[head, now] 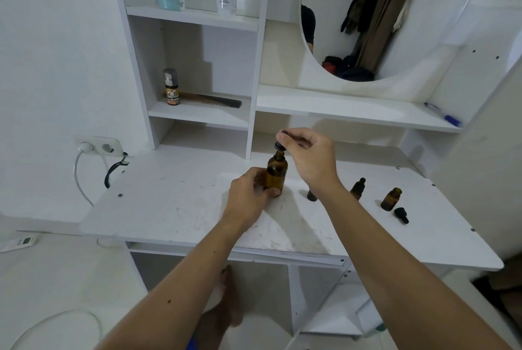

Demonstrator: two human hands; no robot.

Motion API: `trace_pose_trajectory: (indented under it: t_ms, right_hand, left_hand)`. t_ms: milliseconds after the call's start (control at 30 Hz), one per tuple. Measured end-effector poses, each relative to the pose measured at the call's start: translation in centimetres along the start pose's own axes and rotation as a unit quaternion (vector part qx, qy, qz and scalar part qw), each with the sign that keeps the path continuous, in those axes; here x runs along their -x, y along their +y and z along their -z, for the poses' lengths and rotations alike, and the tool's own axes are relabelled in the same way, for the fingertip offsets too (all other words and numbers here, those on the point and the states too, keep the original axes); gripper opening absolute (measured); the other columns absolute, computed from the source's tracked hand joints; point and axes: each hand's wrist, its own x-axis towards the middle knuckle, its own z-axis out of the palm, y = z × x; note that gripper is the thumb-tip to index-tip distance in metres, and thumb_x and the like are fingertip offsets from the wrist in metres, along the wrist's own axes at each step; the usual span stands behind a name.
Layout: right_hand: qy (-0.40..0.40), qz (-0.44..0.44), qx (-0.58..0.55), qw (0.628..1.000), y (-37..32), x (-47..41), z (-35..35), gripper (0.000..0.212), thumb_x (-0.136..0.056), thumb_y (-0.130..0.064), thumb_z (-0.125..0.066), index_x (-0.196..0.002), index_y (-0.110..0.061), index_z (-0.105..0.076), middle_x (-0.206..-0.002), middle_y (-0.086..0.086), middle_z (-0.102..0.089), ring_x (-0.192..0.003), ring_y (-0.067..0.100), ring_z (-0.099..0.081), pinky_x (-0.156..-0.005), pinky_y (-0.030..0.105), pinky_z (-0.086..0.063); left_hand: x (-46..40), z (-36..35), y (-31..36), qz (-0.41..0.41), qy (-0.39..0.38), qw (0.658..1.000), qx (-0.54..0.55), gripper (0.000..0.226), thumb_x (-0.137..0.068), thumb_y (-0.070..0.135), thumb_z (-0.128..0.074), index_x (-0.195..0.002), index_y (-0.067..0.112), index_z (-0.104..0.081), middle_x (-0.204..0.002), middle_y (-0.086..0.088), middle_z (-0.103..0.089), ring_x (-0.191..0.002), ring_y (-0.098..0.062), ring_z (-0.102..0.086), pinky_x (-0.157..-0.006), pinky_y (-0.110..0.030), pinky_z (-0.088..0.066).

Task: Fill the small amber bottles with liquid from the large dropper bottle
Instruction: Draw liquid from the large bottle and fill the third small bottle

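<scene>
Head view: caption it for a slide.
Left hand steadies large amber bottle; right hand lifts its dropper cap.

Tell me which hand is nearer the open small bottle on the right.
Right. The right hand is at the dropper cap over the large bottle, on the side toward the open small bottle; the left hand grips the large bottle's far side.

Head view: worn on the person's head, looking forward and down.
Nearness: close, arm's reach; fingers (285, 139) mid-frame.
Beyond fingers: shelves (197, 18), mirror (367, 10).
Below fingers: table (175, 208).
Shared: single view only.
</scene>
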Motion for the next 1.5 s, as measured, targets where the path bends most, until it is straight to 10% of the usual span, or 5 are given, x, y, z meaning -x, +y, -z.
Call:
trace_pose_trajectory:
  t_ms: [1500]
  right_hand:
    - [0.057,0.076,-0.013,0.995,-3.3,0.0,1.9,0.011,-0.096,-0.016,-0.077,-0.106,-0.012,-0.079,-0.099,0.001,-0.081,-0.097,0.013,-0.077,-0.088,0.017,-0.058]
  left_hand:
    - [0.6,-0.6,0.0,-0.024,0.019,0.999,-0.030,0.046,-0.087,0.023,-0.082,-0.130,0.017,-0.065,-0.122,-0.001,-0.073,-0.113,-0.020,-0.066,-0.104,-0.039,-0.053]
